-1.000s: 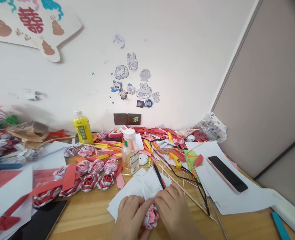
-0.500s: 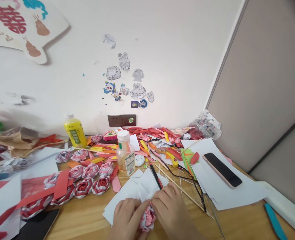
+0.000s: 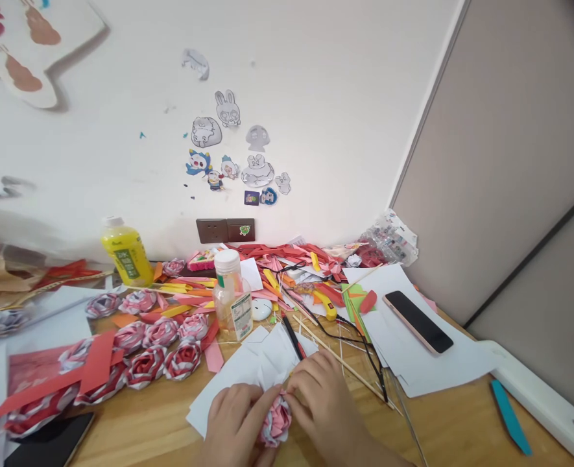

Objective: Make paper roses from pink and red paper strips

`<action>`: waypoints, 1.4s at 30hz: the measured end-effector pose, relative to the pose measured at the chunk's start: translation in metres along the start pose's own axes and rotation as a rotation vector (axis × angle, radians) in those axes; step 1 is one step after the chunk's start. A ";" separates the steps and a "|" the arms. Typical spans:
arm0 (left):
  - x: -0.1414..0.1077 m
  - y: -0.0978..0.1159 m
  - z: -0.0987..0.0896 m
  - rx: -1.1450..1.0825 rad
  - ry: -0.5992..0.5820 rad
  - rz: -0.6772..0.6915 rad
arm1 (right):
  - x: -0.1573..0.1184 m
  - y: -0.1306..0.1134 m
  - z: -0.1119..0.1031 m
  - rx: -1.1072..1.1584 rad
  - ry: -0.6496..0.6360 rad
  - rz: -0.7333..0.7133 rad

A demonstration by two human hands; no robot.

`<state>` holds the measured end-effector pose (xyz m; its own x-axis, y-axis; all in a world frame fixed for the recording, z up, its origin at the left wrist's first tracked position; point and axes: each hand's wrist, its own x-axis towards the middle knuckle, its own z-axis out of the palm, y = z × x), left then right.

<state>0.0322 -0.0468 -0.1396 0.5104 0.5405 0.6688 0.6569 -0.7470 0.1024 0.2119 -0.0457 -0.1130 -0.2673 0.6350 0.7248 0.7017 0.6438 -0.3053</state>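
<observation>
Between my two hands is a pink and white paper rose point(image 3: 277, 421), low at the front of the wooden table. My left hand point(image 3: 235, 421) is closed round its left side, the thumb lying along the petals. Pinched at the rose's upper right edge are the fingers of my right hand point(image 3: 323, 402); its fingertips are close to the left thumb. White paper sheets point(image 3: 228, 384) lie under and behind the hands. A black and red pen point(image 3: 294, 337) rests just beyond my right hand.
Finished paper roses point(image 3: 145, 365) stand in rows at left. Behind are a clear jar point(image 3: 229, 305), a yellow drink bottle point(image 3: 128, 254) and heaped paper strips. A yellow glue gun point(image 3: 326, 305) with black cord, a phone point(image 3: 418, 321) and a teal cutter point(image 3: 510, 415) lie right.
The whole view has shifted, so things appear further left and slightly higher. Both hands keep hold of the pink and white rose, and the right fingers have shifted slightly at its edge.
</observation>
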 end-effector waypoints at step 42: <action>0.008 0.009 -0.008 -0.034 -0.042 -0.033 | 0.002 -0.002 -0.007 -0.061 -0.046 -0.035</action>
<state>0.0378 -0.0520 -0.1277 0.5117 0.5804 0.6334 0.6551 -0.7406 0.1494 0.2142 -0.0486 -0.1067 -0.3210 0.6326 0.7048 0.7298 0.6395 -0.2416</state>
